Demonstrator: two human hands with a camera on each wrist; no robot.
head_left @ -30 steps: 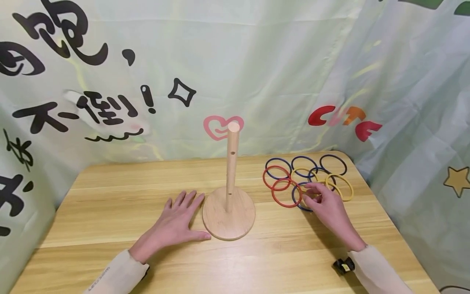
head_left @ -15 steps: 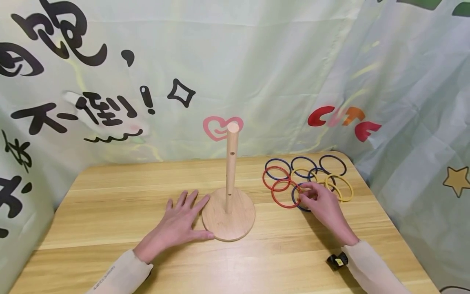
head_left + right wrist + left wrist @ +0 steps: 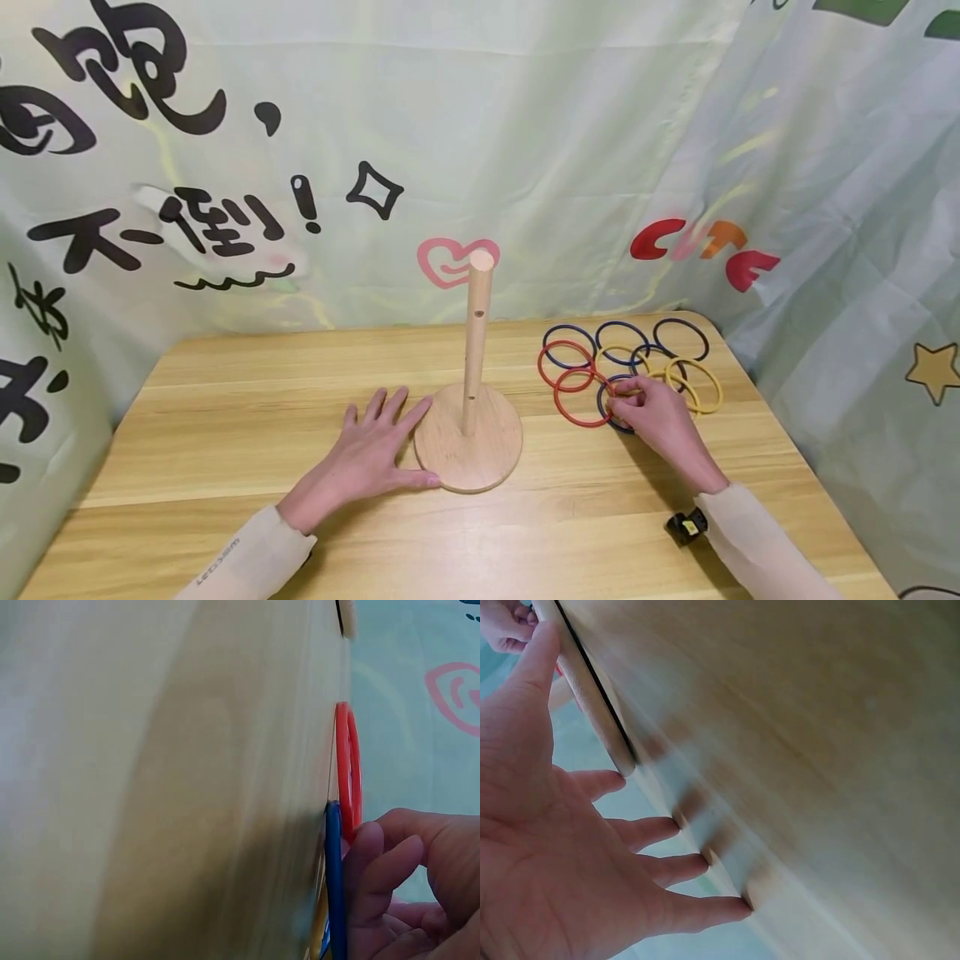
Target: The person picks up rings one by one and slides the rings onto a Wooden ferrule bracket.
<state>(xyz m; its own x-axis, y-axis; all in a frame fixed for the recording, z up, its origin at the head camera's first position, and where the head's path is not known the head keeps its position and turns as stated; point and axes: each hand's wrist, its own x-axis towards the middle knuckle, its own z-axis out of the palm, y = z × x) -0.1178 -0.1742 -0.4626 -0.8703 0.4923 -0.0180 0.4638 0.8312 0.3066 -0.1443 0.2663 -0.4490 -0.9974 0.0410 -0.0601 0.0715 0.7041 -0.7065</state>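
Observation:
A round wooden base (image 3: 442,450) with an upright wooden post (image 3: 475,350) stands mid-table. My left hand (image 3: 363,462) lies to its left with fingers spread, thumb and index finger touching the base's rim. In the left wrist view the other fingertips rest on the table. To the right, my right hand (image 3: 660,421) pinches the right edge of the nearer red ring (image 3: 587,425) between thumb and finger. That ring (image 3: 344,750) also shows edge-on in the right wrist view. A blue ring (image 3: 334,885) lies right under the fingers, partly hidden by the hand.
Other rings overlap behind the right hand: a second red ring (image 3: 539,367), several blue ones, such as the far blue ring (image 3: 681,320), and yellow ones, such as the rightmost yellow ring (image 3: 722,392). A printed curtain (image 3: 555,167) hangs behind the wooden table (image 3: 247,400).
The right hand has moved slightly left onto the red ring's edge, and its fingers have closed on it. My left hand has shifted right until its index finger and thumb reach the base.

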